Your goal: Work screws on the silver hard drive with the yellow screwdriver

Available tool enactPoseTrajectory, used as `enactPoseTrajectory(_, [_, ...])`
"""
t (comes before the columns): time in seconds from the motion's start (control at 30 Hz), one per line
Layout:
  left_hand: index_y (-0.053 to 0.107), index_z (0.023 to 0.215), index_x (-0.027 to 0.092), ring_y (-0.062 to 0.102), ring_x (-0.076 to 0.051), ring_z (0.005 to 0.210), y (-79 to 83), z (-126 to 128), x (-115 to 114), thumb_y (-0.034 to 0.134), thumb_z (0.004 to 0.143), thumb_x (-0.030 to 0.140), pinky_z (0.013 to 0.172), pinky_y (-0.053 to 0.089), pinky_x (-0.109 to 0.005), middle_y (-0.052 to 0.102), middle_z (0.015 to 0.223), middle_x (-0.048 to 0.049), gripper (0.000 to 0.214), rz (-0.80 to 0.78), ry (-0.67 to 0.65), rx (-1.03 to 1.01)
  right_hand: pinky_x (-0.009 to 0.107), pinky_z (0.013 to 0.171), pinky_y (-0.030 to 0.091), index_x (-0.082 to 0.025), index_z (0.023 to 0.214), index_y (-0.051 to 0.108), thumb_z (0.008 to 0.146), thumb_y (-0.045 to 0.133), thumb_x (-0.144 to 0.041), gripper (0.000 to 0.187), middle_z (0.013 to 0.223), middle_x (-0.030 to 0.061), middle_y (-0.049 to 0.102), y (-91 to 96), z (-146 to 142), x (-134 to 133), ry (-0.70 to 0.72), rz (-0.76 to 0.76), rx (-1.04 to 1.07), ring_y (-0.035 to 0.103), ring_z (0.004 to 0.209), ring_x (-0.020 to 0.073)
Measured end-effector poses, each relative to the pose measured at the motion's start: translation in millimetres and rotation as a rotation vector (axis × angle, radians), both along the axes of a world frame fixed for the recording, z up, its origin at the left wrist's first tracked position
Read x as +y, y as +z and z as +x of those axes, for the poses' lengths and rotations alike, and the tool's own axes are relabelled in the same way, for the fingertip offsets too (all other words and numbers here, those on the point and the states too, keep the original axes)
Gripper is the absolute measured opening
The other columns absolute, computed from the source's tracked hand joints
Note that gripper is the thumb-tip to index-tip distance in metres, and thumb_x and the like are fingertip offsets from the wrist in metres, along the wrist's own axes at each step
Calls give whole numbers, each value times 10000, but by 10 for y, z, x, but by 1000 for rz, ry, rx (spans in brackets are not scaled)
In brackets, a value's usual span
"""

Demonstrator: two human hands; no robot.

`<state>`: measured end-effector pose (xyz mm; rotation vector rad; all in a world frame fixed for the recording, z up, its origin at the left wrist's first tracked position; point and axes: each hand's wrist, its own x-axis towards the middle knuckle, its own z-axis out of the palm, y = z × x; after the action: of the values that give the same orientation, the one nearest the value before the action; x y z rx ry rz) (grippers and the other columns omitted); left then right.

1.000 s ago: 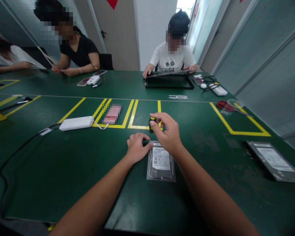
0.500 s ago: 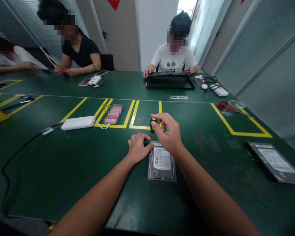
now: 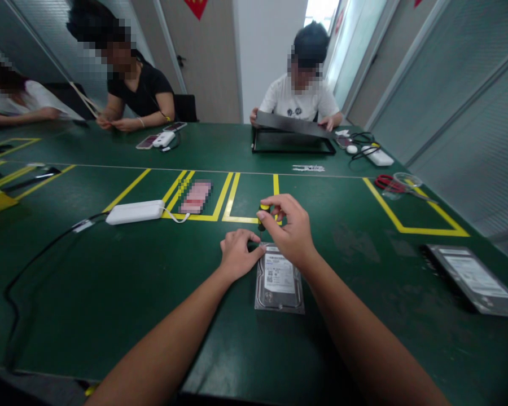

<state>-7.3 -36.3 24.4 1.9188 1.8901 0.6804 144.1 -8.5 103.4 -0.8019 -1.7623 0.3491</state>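
Note:
A hard drive point(image 3: 281, 285) with a white label lies flat on the green table in front of me. My right hand point(image 3: 290, 223) grips a small black-and-yellow screwdriver point(image 3: 262, 219), held upright with its shaft pointing down at the drive's far left corner. My left hand point(image 3: 239, 252) is closed on that same corner, thumb on the top face and fingers curled along the far left side, close to the shaft. The screwdriver's very tip is too small to make out.
A second hard drive point(image 3: 476, 279) lies at the right. A white power strip point(image 3: 134, 212) with a black cable and a phone point(image 3: 197, 197) are at the left. Red scissors point(image 3: 392, 183) lie at the far right. Across the table a person handles a dark panel point(image 3: 294, 123) over a black frame point(image 3: 294, 150).
My hands stay in place, while the screwdriver handle appears slightly turned in my right fingers. Across the table, the person has raised and tilted the dark panel above the frame.

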Motion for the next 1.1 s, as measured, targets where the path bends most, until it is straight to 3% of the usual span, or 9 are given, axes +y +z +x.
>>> enactPoseTrajectory(0.23, [670,945,284,515,-279,1129,25,4,1,697,811,424,967,357,-423,673,1129,11,195,-13,2,2,326,712,480,-222,1083,680,925,558,-221,199,938,27,692,-24,0,0,-64,10,7,604,829,153])
enactPoseTrajectory(0.4, [672,953,285,513,-276,1130,18,3,2,700,812,431,963,357,-419,673,1123,13,205,-12,5,0,338,750,512,-239,1094,691,903,607,-224,210,971,42,644,-45,-1,22,-43,26,21,594,850,152])
enactPoseTrajectory(0.6, [676,951,284,516,-271,1126,10,0,2,697,816,441,964,356,-418,670,1118,17,208,-8,-3,-6,404,911,507,-231,1112,695,948,507,-172,256,1107,48,706,-46,-8,33,-27,60,27,632,1059,179])
enactPoseTrajectory(0.87, [671,950,282,514,-271,1123,2,-5,-3,696,818,440,959,351,-418,673,1117,17,208,-1,-1,-7,399,840,505,-234,1051,703,883,645,-234,178,988,45,680,-29,0,18,-60,48,-6,626,938,188])
enactPoseTrajectory(1.1, [672,949,284,520,-267,1117,17,-3,-5,692,819,428,958,353,-413,677,1112,16,196,-5,-1,-6,404,880,502,-244,1092,699,944,535,-186,229,1058,37,714,-40,-22,19,-36,73,19,638,995,180])
